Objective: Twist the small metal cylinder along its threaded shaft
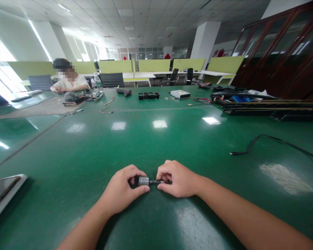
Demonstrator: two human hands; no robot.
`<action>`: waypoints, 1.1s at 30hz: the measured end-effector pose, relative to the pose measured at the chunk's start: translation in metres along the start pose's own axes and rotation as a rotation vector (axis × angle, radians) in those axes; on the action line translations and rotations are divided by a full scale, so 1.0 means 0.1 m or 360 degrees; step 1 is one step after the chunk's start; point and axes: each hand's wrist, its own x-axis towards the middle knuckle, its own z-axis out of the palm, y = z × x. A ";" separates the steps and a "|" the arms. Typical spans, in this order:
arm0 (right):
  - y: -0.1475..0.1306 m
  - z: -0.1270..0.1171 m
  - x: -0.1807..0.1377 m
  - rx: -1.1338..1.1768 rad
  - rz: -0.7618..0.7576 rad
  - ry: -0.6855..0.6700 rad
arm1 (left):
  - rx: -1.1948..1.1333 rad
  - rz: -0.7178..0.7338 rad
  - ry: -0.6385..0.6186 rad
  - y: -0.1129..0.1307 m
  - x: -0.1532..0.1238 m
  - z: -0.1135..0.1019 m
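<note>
Both my hands rest on a green table [156, 146] near its front edge. My left hand [122, 189] pinches a small silver metal cylinder [143, 180] between thumb and fingers. A thin dark shaft [155, 181] sticks out of the cylinder to the right. My right hand [176, 178] is closed on the far end of that shaft. The two hands are close together, with the part held level just above the tabletop.
A dark cable [263, 140] lies at the right. A flat device [2, 194] sits at the left edge. Far back are a cordless drill [124, 92], a black tray [149, 95], a white box [180, 93], long black cases [271, 106], and a seated person [69, 81].
</note>
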 end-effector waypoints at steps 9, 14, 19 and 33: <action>-0.06 0.07 0.03 0.0170 0.0048 0.0037 | 0.0039 -0.0007 0.0013 0.00 0.02 0.01; -0.07 0.08 0.05 0.0122 0.0051 0.0042 | 0.0006 0.0019 0.0014 0.00 0.01 0.01; -0.06 0.08 0.05 0.0103 -0.0016 0.0048 | -0.0004 0.0012 0.0024 -0.02 0.02 0.02; -0.03 0.11 0.06 0.0017 -0.0091 0.0026 | 0.0016 -0.0032 -0.0004 -0.02 0.02 0.02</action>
